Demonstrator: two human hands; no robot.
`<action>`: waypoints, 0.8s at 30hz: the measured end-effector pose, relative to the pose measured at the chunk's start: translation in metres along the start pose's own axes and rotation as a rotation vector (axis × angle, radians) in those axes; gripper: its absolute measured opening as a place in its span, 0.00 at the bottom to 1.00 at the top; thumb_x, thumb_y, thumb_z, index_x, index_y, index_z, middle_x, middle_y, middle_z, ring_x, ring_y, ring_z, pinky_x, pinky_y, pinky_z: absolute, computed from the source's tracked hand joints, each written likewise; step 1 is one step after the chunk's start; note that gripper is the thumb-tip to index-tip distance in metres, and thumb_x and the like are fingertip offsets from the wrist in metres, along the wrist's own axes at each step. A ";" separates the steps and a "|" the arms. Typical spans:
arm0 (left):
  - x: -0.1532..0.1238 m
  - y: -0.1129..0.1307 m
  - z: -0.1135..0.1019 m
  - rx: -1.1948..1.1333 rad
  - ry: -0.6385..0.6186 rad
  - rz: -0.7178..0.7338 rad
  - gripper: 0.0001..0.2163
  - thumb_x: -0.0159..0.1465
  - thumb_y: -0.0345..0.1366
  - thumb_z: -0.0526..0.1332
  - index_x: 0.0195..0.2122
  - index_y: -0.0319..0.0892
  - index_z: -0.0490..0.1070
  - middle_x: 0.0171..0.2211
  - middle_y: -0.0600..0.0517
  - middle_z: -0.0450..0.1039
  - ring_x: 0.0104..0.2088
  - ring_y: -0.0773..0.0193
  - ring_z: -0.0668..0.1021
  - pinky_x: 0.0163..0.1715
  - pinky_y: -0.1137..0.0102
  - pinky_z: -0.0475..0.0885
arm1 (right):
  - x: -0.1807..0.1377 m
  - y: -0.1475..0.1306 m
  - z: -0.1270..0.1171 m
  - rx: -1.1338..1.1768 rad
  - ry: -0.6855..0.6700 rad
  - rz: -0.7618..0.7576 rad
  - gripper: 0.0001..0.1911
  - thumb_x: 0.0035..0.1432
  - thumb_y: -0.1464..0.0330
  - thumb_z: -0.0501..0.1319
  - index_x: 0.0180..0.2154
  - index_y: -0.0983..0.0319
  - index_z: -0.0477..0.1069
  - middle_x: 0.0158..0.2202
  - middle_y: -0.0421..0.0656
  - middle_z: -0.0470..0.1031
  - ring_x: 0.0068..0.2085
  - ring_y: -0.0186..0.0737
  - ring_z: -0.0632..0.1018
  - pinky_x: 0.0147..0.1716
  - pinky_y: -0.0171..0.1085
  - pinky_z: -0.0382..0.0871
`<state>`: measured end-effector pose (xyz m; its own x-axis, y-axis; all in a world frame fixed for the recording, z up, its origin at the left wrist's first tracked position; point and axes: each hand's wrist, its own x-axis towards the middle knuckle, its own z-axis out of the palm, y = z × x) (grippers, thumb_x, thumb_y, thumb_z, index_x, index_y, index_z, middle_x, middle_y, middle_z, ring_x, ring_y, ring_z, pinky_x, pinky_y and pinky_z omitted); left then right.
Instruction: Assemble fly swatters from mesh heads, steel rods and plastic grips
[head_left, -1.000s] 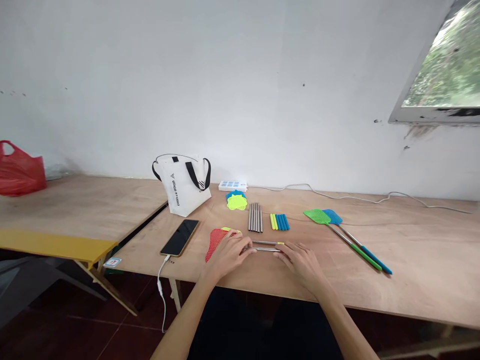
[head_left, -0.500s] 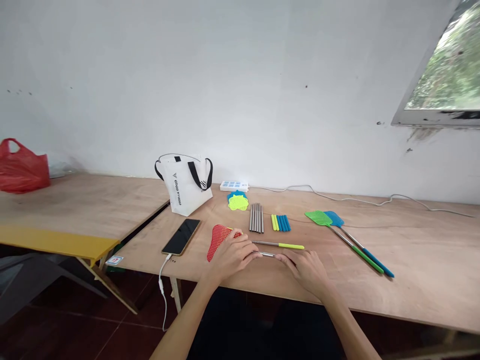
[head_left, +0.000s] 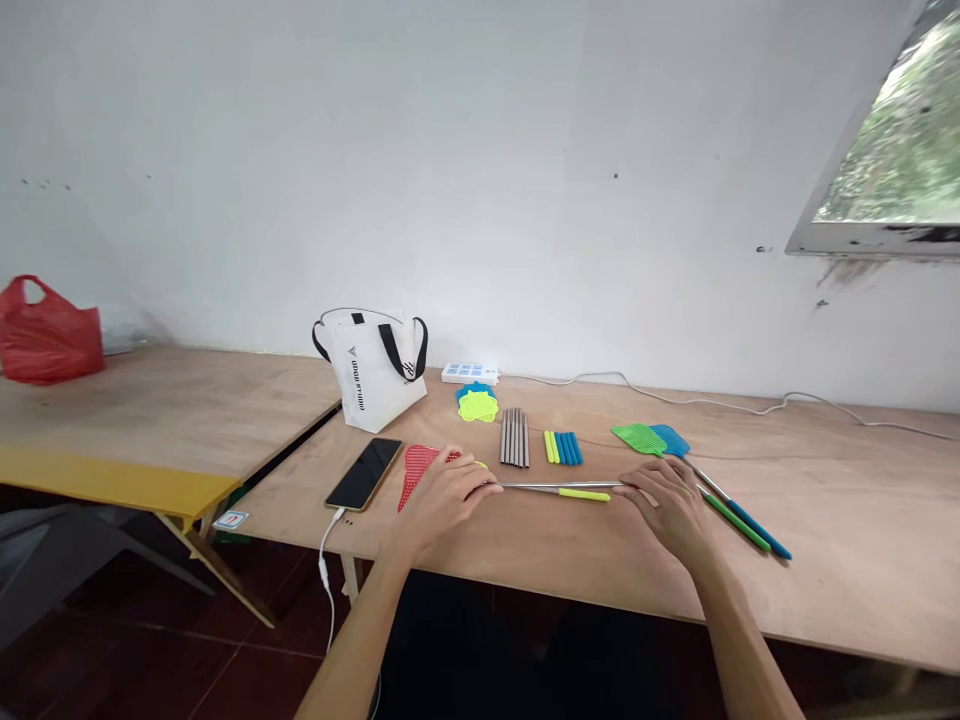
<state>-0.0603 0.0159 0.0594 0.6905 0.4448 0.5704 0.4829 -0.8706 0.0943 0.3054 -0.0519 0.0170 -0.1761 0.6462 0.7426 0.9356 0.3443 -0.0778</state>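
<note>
My left hand [head_left: 442,492] is closed on the neck of a red fly swatter, whose mesh head [head_left: 417,466] lies just left of my fingers. A thin metal rod [head_left: 559,485] runs from that hand to my right hand [head_left: 667,500], which pinches the rod's far end. Just in front of the rod lies a second swatter with a yellow-green handle [head_left: 583,494]; its yellow head peeks out by my left fingers. All of this rests on the plywood table [head_left: 525,540].
Behind my hands lie a bundle of metal rods [head_left: 514,437], yellow and blue grips [head_left: 562,447] and loose swatter heads [head_left: 476,403]. Green and blue swatters [head_left: 651,438] lie at right. A phone [head_left: 363,473], white tote bag [head_left: 375,370] and power strip [head_left: 469,373] sit left. A red plastic bag [head_left: 49,330] is far left.
My right hand has slid to the right along the table, and the rod between my hands is now much longer. My left hand and the red head shifted slightly left.
</note>
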 end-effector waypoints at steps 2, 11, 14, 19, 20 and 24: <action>0.000 0.000 -0.002 0.016 -0.009 0.011 0.15 0.77 0.40 0.51 0.38 0.44 0.74 0.36 0.55 0.82 0.38 0.63 0.77 0.52 0.61 0.59 | -0.006 0.014 -0.004 -0.001 -0.052 0.031 0.19 0.72 0.55 0.52 0.36 0.55 0.77 0.34 0.40 0.82 0.40 0.43 0.78 0.54 0.47 0.58; -0.008 -0.010 -0.026 -0.012 -0.043 -0.062 0.16 0.76 0.42 0.54 0.34 0.44 0.75 0.34 0.56 0.81 0.33 0.65 0.75 0.48 0.63 0.60 | -0.033 0.059 -0.021 0.062 -0.199 0.278 0.27 0.66 0.42 0.51 0.36 0.52 0.78 0.40 0.39 0.83 0.39 0.43 0.80 0.52 0.47 0.64; -0.008 -0.007 -0.028 0.013 -0.024 -0.050 0.16 0.76 0.42 0.54 0.34 0.44 0.77 0.33 0.56 0.81 0.32 0.65 0.74 0.47 0.63 0.60 | -0.030 0.053 -0.024 0.163 -0.242 0.328 0.28 0.64 0.40 0.53 0.35 0.52 0.80 0.38 0.41 0.83 0.36 0.42 0.79 0.45 0.44 0.68; -0.004 0.001 -0.019 0.073 0.028 0.017 0.16 0.76 0.41 0.54 0.36 0.46 0.79 0.32 0.56 0.81 0.33 0.65 0.75 0.47 0.62 0.60 | -0.017 0.032 -0.029 0.358 -0.350 0.376 0.28 0.63 0.42 0.56 0.33 0.56 0.81 0.28 0.43 0.78 0.31 0.43 0.75 0.35 0.41 0.69; -0.003 0.004 -0.014 0.080 0.035 0.038 0.15 0.76 0.40 0.54 0.36 0.46 0.78 0.32 0.56 0.81 0.33 0.65 0.75 0.47 0.62 0.60 | -0.013 0.025 -0.029 0.382 -0.375 0.369 0.27 0.63 0.43 0.56 0.31 0.57 0.80 0.26 0.42 0.77 0.30 0.43 0.75 0.34 0.41 0.69; 0.005 0.017 0.006 0.136 0.054 0.091 0.14 0.76 0.37 0.53 0.37 0.44 0.77 0.30 0.53 0.79 0.35 0.63 0.76 0.45 0.63 0.61 | 0.002 -0.010 -0.016 0.452 -0.412 0.317 0.27 0.67 0.47 0.54 0.33 0.58 0.80 0.30 0.43 0.80 0.33 0.44 0.77 0.34 0.39 0.70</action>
<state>-0.0457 0.0042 0.0588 0.7068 0.3505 0.6145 0.4907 -0.8686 -0.0690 0.3005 -0.0645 0.0300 -0.1010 0.9381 0.3313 0.7574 0.2884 -0.5858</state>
